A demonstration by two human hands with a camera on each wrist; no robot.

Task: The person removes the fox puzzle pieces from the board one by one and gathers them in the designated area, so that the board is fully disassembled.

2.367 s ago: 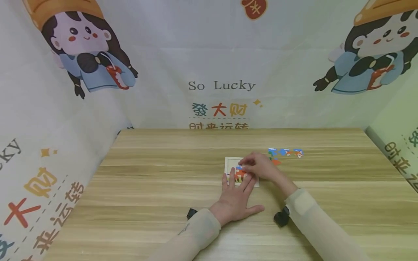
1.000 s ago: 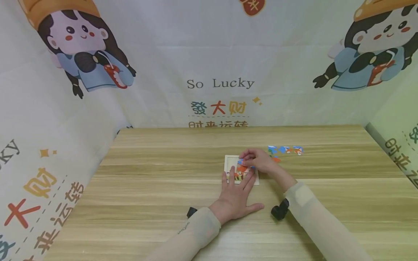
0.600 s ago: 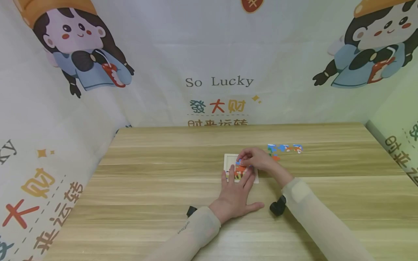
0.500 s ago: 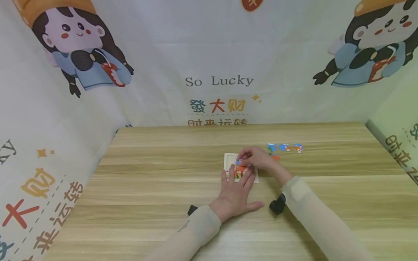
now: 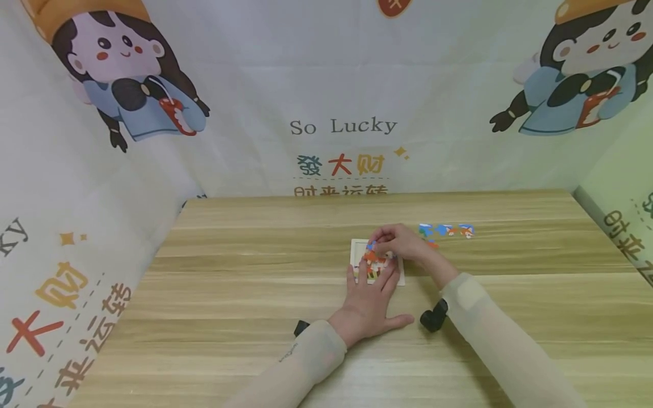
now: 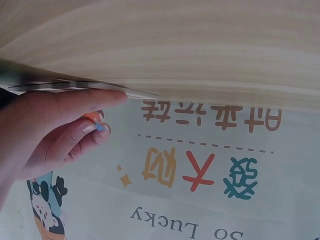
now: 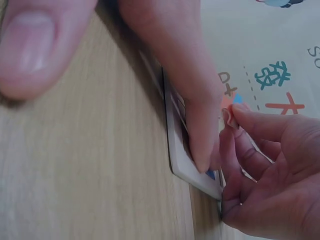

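A shallow white puzzle tray lies on the table, its lower part filled with orange and yellow-green puzzle pieces. My left hand rests on the tray's near side, fingers straight and spread, thumb out to the right. Thumb and fingertips of my right hand pinch an orange and blue puzzle piece over the middle of the tray. In the left wrist view that puzzle piece is up off the tray, tilted. The right wrist view shows the piece between thumb and finger; the fingers hide much of it.
Several loose puzzle pieces, blue, orange and white, lie right of the tray towards the back; an orange one is partly behind the right hand. Black wrist-camera mounts sit at the cuffs. A printed cloth hangs behind the wooden table.
The right hand has shifted the pinched puzzle piece about over the tray and now holds it slightly farther back and more tilted. The left hand stays in place. The head view has tilted slightly.
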